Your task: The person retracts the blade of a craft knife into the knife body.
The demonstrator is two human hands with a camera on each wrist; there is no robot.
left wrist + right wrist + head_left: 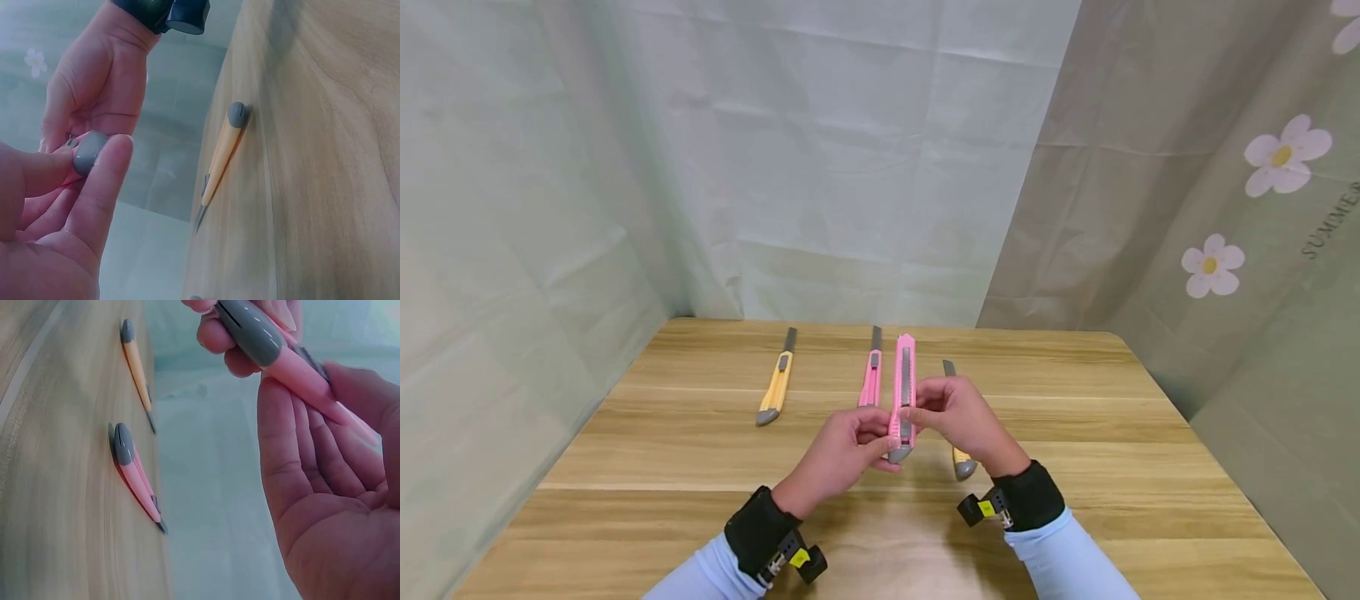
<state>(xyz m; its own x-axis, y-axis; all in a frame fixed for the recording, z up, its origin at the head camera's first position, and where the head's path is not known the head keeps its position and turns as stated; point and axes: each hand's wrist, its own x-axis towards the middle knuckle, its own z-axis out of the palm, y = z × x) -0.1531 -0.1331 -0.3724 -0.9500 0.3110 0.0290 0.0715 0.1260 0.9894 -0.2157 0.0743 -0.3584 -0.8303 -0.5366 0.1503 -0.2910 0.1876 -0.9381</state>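
Both hands hold a pink utility knife (906, 367) upright above the table, its tip pointing away and no blade showing past it. My left hand (838, 454) pinches its lower end between thumb and fingers, by the grey end cap (87, 153). The thumb of my right hand (964, 417) lies on the slider, while its fingers support the pink body (297, 375) from behind. Just behind the held knife, a second pink utility knife (871, 379) lies on the table with its blade out. A yellow utility knife (964, 463) lies partly hidden under my right hand.
Another yellow utility knife (777, 383), blade extended, lies on the left part of the wooden table (685, 450). Pale curtains (865, 167) hang behind the table and along both sides. Each wrist wears a black band (1033, 496) with a small camera.
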